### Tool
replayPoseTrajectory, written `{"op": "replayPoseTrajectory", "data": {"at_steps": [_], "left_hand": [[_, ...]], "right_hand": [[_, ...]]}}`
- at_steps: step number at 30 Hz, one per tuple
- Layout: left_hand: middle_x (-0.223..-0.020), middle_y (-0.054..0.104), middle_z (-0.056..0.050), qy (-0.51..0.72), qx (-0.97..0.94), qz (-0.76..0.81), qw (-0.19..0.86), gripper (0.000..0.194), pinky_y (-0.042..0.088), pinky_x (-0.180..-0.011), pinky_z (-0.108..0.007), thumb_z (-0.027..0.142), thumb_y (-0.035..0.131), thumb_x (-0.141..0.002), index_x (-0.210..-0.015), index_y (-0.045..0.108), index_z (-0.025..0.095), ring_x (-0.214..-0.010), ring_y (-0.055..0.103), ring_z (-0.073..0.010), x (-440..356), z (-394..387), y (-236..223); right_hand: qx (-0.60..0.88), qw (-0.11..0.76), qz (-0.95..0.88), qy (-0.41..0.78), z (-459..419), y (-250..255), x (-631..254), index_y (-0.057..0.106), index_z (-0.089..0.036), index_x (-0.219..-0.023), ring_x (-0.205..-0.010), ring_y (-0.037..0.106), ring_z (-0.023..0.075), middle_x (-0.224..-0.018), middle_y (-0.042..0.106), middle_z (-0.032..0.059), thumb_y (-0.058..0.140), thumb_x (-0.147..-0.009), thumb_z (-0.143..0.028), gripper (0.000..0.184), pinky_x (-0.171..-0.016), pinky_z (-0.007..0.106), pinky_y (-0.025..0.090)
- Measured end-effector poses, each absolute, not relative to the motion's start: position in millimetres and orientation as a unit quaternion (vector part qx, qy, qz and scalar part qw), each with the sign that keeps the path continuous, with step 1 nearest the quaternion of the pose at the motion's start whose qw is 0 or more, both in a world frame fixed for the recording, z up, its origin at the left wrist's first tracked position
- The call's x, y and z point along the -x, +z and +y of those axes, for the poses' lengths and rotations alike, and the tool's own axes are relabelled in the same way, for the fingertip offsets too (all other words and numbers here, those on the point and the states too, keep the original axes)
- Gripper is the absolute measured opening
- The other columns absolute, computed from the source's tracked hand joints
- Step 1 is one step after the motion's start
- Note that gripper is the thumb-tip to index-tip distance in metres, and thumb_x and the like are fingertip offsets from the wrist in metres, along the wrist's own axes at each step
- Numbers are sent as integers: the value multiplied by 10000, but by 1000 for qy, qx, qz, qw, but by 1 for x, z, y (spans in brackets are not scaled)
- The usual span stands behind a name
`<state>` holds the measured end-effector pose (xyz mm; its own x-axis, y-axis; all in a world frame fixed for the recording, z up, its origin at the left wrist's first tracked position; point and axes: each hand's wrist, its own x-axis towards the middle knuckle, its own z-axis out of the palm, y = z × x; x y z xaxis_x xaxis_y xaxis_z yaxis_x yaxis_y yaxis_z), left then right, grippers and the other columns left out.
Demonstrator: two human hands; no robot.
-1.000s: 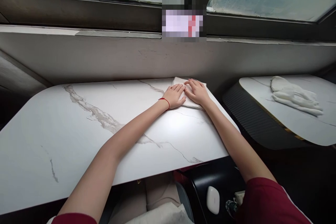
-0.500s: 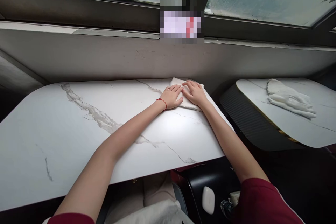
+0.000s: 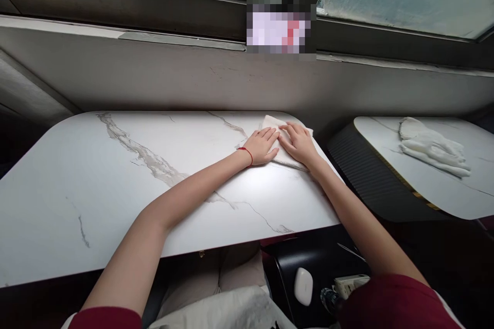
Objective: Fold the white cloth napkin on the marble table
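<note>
Folded white cloth, one: soft, thin, squared corners; flat at the far right corner of the surface, directly beneath both palms, neither hand nearer.
Left hand: laid flat, fingers extended, over the cloth's left part; red cord bracelet at wrist.
Right hand: flat, fingers moderately spread, over its right part.
Surface: smooth, glossy, white, grey-brown marble veining, rounded far corners.
Crumpled white fabric: on neighbouring table, dark ribbed side.

Two hands, two cloths, two tables
</note>
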<state>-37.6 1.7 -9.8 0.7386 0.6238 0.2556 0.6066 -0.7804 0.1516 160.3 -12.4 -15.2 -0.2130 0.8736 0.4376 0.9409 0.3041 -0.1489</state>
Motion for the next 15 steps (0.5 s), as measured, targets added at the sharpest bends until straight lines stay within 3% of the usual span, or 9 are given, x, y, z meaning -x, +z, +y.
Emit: {"op": "replayPoseTrajectory", "data": {"at_steps": [9, 15], "left_hand": [[-1592, 429, -201, 157, -957, 243, -1, 637, 355, -1123, -458, 418, 350, -1019, -1514, 407, 22, -1476, 370, -339, 8, -103, -11], [-1528, 506, -205, 149, -963, 226, -5, 623, 381, -1088, -441, 440, 407, -1004, -1456, 482, 19, -1394, 461, -346, 5, -90, -6]], "right_hand": [[605, 219, -757, -117, -144, -22, -192, 542, -272, -1380, -1357, 513, 367, -1436, 566, 168, 378, -997, -432, 446, -1099, 579, 398], [572, 207, -788, -90, -122, -14, -202, 563, -226, -1311, -1354, 526, 352, -1331, 630, 180, 390, -975, -435, 432, -1114, 563, 384]]}}
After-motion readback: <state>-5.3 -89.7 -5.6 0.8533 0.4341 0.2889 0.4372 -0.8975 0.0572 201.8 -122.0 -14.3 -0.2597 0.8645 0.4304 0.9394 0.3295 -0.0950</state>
